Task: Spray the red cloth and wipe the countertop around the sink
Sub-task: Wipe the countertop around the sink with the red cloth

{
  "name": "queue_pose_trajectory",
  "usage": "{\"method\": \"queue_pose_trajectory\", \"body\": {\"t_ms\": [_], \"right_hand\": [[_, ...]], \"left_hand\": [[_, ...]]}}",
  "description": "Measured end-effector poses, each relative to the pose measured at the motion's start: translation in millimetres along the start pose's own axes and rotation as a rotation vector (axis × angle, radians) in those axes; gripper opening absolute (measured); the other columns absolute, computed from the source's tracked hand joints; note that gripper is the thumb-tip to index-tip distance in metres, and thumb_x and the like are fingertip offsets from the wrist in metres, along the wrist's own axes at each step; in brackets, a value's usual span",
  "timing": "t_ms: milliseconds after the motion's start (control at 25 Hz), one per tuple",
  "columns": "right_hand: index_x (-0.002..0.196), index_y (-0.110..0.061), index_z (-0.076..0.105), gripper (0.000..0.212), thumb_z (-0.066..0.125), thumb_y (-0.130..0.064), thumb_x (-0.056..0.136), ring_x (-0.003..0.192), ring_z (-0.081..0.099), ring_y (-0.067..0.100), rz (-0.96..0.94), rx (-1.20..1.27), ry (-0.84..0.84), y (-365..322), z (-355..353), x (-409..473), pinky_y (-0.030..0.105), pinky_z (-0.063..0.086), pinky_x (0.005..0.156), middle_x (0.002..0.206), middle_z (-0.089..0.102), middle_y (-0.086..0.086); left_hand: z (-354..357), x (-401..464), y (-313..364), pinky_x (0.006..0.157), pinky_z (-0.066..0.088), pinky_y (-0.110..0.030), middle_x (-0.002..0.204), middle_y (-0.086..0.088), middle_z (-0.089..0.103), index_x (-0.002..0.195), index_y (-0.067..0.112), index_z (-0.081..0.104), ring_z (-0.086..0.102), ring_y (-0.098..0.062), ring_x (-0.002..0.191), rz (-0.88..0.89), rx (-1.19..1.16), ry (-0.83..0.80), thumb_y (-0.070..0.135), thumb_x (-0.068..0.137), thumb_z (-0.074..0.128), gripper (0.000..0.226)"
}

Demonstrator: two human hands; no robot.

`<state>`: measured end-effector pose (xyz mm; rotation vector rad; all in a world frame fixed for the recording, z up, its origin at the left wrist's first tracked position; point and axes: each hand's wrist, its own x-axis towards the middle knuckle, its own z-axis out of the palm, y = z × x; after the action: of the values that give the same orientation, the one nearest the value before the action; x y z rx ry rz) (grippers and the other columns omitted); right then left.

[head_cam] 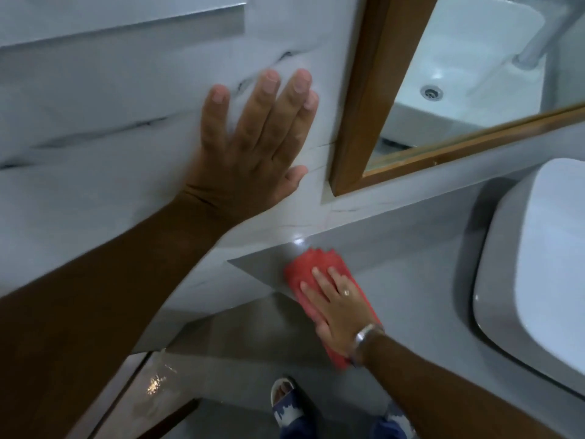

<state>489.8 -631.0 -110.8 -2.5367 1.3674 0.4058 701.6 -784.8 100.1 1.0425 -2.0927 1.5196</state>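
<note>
Now, right hand (338,307): flat, fingers spread, pressing my red cloth (319,280) into the worktop (411,280) corner.
Left hand (253,147): open, braced on the wall (95,122).
Risk: cloth slipping off the edge.

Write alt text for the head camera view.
A right hand presses a red cloth flat on the grey countertop, left of a white sink. The left hand rests open against the marble wall beside a wood-framed mirror.
</note>
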Motion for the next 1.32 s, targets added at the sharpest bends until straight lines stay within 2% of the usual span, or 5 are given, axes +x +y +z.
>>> {"method": "queue_pose_trajectory", "body": {"t_ms": [320,520,800,1080,1320], "right_hand": [[0.157,-0.032,0.019,0.074,0.052,-0.025,0.092,0.154,0.006,0.036,0.526,0.263,0.027,101,-27,-21,0.05,0.013,0.124,0.168,0.007,0.004],[0.148,-0.034,0.04,0.084,0.056,-0.017,0.067,0.15,0.023,0.028,0.046,0.335,0.015,40,20,-85,0.048,0.018,0.118,0.161,0.032,-0.004],[0.16,-0.029,0.005,0.067,0.037,-0.023,0.101,0.155,-0.001,0.029,0.54,0.315,0.07,164,-25,13,0.046,0.006,0.125,0.169,0.0,-0.003],[0.149,-0.024,0.036,0.083,0.051,-0.025,0.067,0.147,0.028,0.031,0.021,0.225,-0.002,47,16,-87,0.052,0.024,0.115,0.157,0.04,0.002],[0.148,-0.014,0.042,0.092,0.068,-0.058,0.071,0.14,0.043,0.039,0.328,0.224,-0.052,29,35,-160,0.055,0.032,0.111,0.156,0.038,0.016]], "left_hand": [[6,-2,6,0.105,0.028,-0.06,0.156,-0.012,0.036,0.157,0.004,0.021,0.034,-0.033,0.139,0.045,0.083,0.012,0.058,0.095,0.038,0.084],[4,-4,4,0.105,0.022,-0.063,0.158,-0.015,0.031,0.157,0.003,0.021,0.029,-0.035,0.14,0.015,0.046,-0.008,0.054,0.095,0.043,0.083],[7,-5,8,0.103,0.024,-0.067,0.158,-0.017,0.032,0.156,0.002,0.026,0.03,-0.04,0.138,0.005,0.033,-0.004,0.055,0.092,0.045,0.085],[-5,-14,32,0.093,0.033,-0.078,0.158,-0.023,0.03,0.153,0.001,0.034,0.03,-0.045,0.14,-0.106,0.002,-0.175,0.043,0.091,0.051,0.077],[-81,-78,148,0.106,0.037,-0.065,0.143,-0.026,0.053,0.142,0.002,0.052,0.05,-0.044,0.132,0.236,-0.617,-0.56,0.024,0.086,0.058,0.06]]}}
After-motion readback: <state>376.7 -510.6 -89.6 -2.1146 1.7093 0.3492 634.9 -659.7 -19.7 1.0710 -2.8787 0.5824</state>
